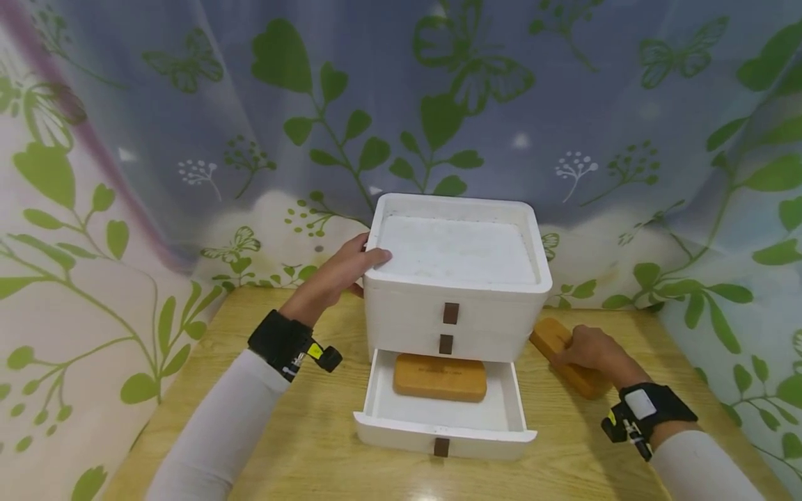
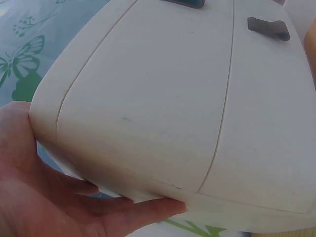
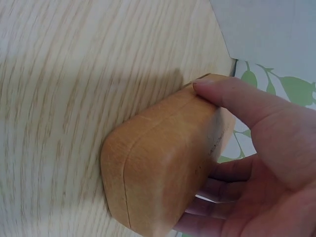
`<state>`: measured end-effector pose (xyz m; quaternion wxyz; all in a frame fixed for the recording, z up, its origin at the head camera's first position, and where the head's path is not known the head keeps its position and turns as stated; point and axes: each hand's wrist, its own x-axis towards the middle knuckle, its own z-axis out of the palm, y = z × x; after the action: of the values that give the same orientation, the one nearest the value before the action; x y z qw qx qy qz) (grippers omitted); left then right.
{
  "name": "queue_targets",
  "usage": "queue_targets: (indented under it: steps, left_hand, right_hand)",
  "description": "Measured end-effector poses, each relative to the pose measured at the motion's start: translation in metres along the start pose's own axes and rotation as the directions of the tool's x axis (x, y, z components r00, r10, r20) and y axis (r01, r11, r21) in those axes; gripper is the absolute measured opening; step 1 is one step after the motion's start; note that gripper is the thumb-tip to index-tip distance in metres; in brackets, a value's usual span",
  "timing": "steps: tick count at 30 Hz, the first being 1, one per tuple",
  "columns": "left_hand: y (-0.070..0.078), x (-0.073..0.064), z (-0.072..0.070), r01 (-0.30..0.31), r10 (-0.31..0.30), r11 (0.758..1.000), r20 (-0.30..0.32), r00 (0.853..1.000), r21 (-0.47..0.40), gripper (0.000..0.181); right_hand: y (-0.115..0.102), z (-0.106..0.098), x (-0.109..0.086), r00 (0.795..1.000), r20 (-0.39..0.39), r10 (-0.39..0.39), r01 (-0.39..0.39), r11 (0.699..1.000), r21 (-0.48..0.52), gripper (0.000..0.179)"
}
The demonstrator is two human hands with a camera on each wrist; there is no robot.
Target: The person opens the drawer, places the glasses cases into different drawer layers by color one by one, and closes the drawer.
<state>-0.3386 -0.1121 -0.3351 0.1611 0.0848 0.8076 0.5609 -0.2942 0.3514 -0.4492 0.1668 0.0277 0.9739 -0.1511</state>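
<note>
A white drawer unit (image 1: 451,306) stands on the table, its bottom drawer (image 1: 382,410) pulled out with a tan glasses case (image 1: 438,378) lying inside. My left hand (image 1: 341,271) rests on the unit's left side, thumb over the top rim; in the left wrist view its straight fingers (image 2: 148,212) lie along the white wall. To the unit's right, my right hand (image 1: 592,351) grips a second tan glasses case (image 1: 554,337). The right wrist view shows that case (image 3: 158,153) on the wooden surface, thumb on one edge and fingers against the opposite side.
Two upper drawers with brown pull tabs (image 1: 450,313) are closed. The unit has a shallow rimmed top (image 1: 457,247). A curtain printed with leaves and butterflies (image 1: 351,111) hangs behind and at both sides of the wooden table (image 1: 301,431).
</note>
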Motion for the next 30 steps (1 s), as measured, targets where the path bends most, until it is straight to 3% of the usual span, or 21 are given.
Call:
queue_targets:
  steps: [12,23,30]
  left_hand:
    - [0.002,-0.001,0.000,-0.003,0.003,1.000,-0.003,1.000,-0.014,0.073]
    - [0.000,-0.001,-0.001,-0.006,0.006,1.000,-0.003,1.000,-0.004,0.074]
    - [0.000,-0.001,-0.002,0.011,-0.011,1.000,0.005,1.000,-0.012,0.075]
  right_hand:
    - [-0.003,0.007,-0.003,0.998,-0.052,0.017,-0.018,1.000,-0.018,0.043]
    - [0.010,0.011,-0.016,0.992,-0.122,0.013,-0.018,0.999,-0.038,0.046]
    - [0.010,-0.004,-0.033,0.987,-0.148,-0.064,0.054,0.996,-0.066,0.047]
